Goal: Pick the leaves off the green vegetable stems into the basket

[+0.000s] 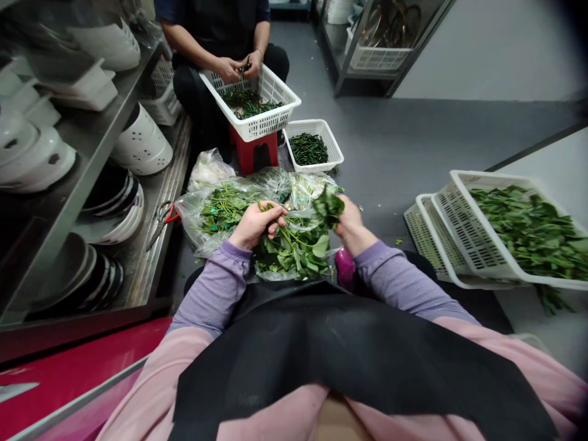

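Floor (413,141): grey, smooth, with a soft sheen and a few green scraps just beyond the right hand (350,220). Steel shelving (87,147) runs along the side, well to the left of the left hand (255,223); its tiers carry stacked white bowls (105,43) and dark dishes (110,190). A red stool (255,153) stands on the floor just beyond the left hand. A second metal rack (353,67) stands far beyond the right hand, against a plain white wall (496,49). Lighting even.
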Available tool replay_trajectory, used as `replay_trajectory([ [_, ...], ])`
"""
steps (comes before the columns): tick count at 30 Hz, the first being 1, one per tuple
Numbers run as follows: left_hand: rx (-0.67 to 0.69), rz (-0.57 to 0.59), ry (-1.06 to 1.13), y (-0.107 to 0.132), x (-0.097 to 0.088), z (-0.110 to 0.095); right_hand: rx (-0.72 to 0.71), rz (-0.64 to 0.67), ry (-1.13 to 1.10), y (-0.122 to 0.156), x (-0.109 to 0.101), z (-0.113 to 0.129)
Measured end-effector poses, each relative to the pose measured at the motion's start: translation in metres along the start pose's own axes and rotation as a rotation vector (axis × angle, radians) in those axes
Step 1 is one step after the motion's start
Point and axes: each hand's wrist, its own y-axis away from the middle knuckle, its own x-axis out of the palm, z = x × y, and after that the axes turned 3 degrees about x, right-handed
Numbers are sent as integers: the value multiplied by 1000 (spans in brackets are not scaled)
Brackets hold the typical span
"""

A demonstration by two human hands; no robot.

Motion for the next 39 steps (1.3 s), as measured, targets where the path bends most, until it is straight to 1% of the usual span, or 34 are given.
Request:
replay_trajectory([
  [1,7,-16,7,0,-2,-1,-72,-129,26,-6,-15,1],
  [3,2,-60,28,-1,-5,-2,-188,-138,186,-11,-41,6],
  [4,-8,-83,40,-2,-6,-2,-239,-89,278,-10,-50,9],
  [5,-20,-101,48,-4,-7,-2,-281,-12,374,-7,-55,13],
  [6,-34,-113,53,-5,-7,-1,-318,80,461,-1,-55,17],
  [7,-45,-118,54,-6,-6,0,-351,188,538,5,-51,21],
  [9,-61,-119,39,-7,-3,3,-383,429,651,17,-35,27],
  [11,-69,-117,14,-8,0,6,-344,627,714,27,-13,31],
  [13,-74,-112,-2,-8,2,9,-268,737,753,33,5,32],
  [15,-75,-118,-10,-8,3,11,-206,781,768,36,17,32],
  [17,-69,-140,-18,-8,3,11,-170,773,764,38,22,30],
  [20,-61,-173,-38,-8,2,10,-168,690,750,40,22,27],
  [22,-62,-183,-46,-8,2,10,-225,662,743,40,22,25],
  [25,-57,-179,-47,-8,2,11,-357,698,763,39,23,19],
  [27,-53,-168,-52,-9,2,13,-449,712,814,38,23,16],
  [29,-56,-158,-65,-8,3,14,-524,686,866,39,24,13],
  [31,-53,-152,-76,-8,6,15,-550,617,874,40,25,11],
  [33,-27,-152,-74,-7,10,16,-501,520,790,43,27,10],
  [36,37,-154,-41,-7,14,16,-297,413,517,41,31,6],
  [37,49,-160,-27,-7,13,16,-224,366,423,37,30,3],
  [39,61,-208,-3,-7,9,13,-121,214,290,26,21,-3],
])
